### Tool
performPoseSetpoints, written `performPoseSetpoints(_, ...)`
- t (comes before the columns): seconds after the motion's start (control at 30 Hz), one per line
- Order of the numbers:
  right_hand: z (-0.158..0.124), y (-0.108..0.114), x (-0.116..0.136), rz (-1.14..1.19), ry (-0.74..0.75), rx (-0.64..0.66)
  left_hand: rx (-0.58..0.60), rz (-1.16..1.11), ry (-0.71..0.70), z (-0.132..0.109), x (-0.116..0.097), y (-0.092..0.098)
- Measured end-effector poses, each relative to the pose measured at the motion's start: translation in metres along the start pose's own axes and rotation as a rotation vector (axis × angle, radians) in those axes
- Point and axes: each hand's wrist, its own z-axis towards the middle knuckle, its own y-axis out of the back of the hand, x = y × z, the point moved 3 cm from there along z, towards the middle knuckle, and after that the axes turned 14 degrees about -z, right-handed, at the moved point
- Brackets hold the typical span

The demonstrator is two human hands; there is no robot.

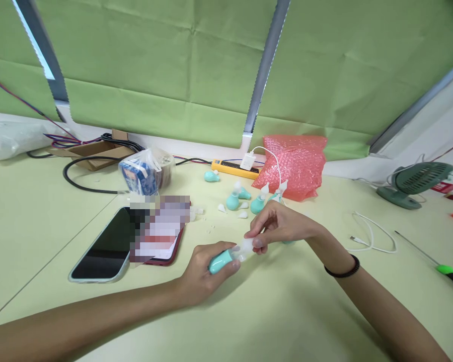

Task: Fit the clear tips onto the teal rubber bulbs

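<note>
Head: left hand, right hand hold bulb over open tabletop.

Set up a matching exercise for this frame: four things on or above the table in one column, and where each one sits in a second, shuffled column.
Things:
1. teal bulb
2. clear tip
3. pink bubble wrap
4. phone

Places:
A. at the back of the table, beside the yellow power strip
B. gripped in the left hand
C. lying screen up, to the left of both hands
D. pinched in the right hand

Pairs: 1-B, 2-D, 3-A, 4-C.
</note>
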Motion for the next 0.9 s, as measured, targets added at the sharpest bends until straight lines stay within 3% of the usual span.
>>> performPoseSetpoints(0.07, -0.005, 0.001, 0.007, -0.094, 0.000, -0.006, 0.010, -0.066, 0.014, 0.000, 0.000, 0.000)
performPoseSetpoints(0.17, -0.007, 0.002, 0.012, -0.162, 0.016, -0.036, 0.052, -0.240, 0.155, 0.001, 0.004, 0.000)
performPoseSetpoints(0.27, -0.004, 0.003, 0.007, -0.121, 0.017, -0.055, 0.093, -0.501, 0.350, 0.003, 0.012, -0.003)
performPoseSetpoints(0.37, 0.002, 0.003, 0.000, -0.050, -0.005, -0.054, 0.124, -0.735, 0.454, 0.005, 0.019, -0.007)
performPoseSetpoints(0.73, 0.018, -0.003, -0.018, 0.102, 0.004, -0.122, 0.070, -0.889, 0.467, 0.008, 0.026, -0.005)
performPoseSetpoints(0.9, 0.017, 0.003, 0.004, 0.045, 0.040, -0.334, -0.037, -0.950, 0.461, 0.011, 0.030, -0.001)
